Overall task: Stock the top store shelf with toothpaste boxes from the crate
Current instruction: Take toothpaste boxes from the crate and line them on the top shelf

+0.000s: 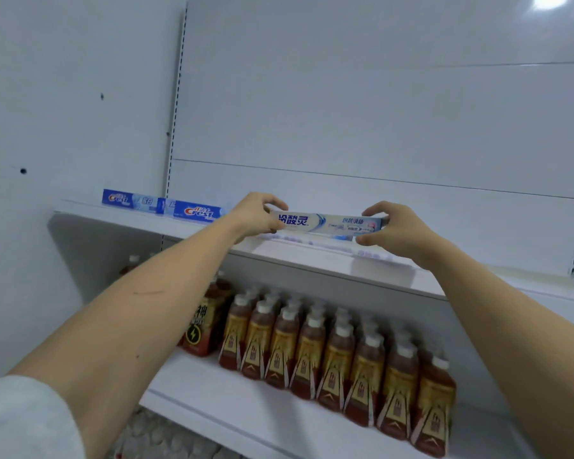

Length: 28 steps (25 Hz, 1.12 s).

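— What does the toothpaste box look like?

— Long, slim and mostly white, with large dark blue characters on its left part, a blue and white swirl after them, and smaller print with a small pink mark toward its right end. It lies lengthwise, its printed face turned toward the camera, just above the top shelf, near the front edge. Whether its underside touches the board, I cannot tell.

— Where is it relative to the hands?

— Right between them. The left hand has the end at 9 o'clock, the right hand the end at 3 o'clock. Both forearms reach up from the lower corners of the view.

— How do the hands hold it?

— Each one pinches its end: fingers curled over the top edge, thumb under the bottom edge. Neither hand is spread wide; the fingers are bent closely round the ends of the box.

— Anything else on that shelf?

— Two blue boxes at 9 o'clock from the left hand: the nearer blue box just beside the wrist, the farther blue box beyond it, by the wall. Both lie flat along the shelf, end to end.

— And below?

— At 6 o'clock, rows of brown bottles with white caps stand on the lower shelf.
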Tool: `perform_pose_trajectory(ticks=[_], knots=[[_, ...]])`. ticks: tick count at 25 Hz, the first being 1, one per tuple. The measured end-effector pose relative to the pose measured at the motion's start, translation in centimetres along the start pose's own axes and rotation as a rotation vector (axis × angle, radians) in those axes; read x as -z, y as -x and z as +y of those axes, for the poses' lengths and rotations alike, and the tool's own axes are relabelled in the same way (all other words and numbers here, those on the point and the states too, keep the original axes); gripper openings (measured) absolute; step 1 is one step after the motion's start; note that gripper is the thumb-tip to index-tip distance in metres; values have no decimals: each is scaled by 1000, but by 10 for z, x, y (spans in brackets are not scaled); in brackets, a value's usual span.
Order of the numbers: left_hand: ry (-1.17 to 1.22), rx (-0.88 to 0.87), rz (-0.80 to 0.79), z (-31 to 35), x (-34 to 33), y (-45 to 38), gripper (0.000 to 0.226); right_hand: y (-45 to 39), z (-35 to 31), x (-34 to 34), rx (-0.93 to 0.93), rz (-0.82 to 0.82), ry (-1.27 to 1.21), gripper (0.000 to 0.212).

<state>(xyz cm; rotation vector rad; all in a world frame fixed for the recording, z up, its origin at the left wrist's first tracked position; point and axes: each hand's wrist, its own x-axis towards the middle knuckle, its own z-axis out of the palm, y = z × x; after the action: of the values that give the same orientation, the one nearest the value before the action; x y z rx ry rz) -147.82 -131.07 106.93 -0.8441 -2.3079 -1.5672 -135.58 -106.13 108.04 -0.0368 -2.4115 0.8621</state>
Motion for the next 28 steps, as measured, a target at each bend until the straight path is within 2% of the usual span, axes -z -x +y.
perform_pose_trajectory(ticks=[9, 12, 14, 17, 19, 23, 25, 28], knots=[[-196, 147, 102, -23, -41, -81, 30, -75, 28, -6, -63, -92, 154, 43], [-201, 249, -50, -22, -45, -104, 48, -105, 31, -7, -107, -123, 273, 36], [-286, 305, -174, -20, -48, -119, 60, -120, 36, -12, -190, -222, 291, 39], [-480, 278, -244, -24, -56, -139, 41, -143, 46, -24, -296, -378, 199, 51], [-613, 228, -213, -27, -58, -150, 36, -157, 49, -24, -261, -410, 242, 50], [-777, 195, -203, -15, -56, -155, 50, -169, 50, -15, -200, -392, 283, 42], [-929, 194, -253, -5, -56, -156, 58, -170, 45, -14, -167, -427, 354, 37], [-832, 297, -408, 9, -47, -156, 59, -169, 31, -16, -121, -513, 496, 26]])
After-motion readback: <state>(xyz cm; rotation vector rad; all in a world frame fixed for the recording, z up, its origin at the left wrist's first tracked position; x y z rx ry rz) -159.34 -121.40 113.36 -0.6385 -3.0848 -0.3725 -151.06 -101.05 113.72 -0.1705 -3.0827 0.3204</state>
